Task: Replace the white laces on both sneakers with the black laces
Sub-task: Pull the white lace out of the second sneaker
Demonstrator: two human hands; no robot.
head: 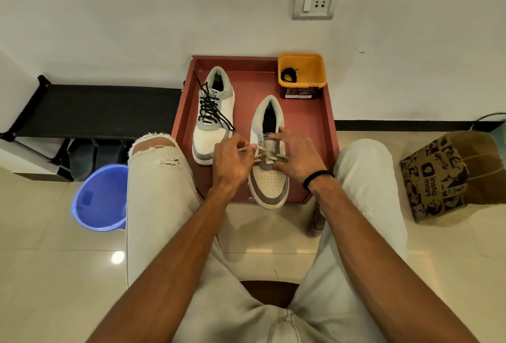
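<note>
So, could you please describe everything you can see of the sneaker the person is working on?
The near sneaker is off-white with grey panels, a perforated toe and a padded grey collar. It lies flat on the red tray, toe toward the person and overhanging the tray's front edge. It is still threaded with the white lace. The left hand pinches a lace end, while the right hand rests its fingers on the lacing and tongue.

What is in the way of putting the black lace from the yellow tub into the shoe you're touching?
The white lace fills that shoe's holes. The left hand pinches it, the right hand rests on it. The black lace lies in the yellow tub.
</note>
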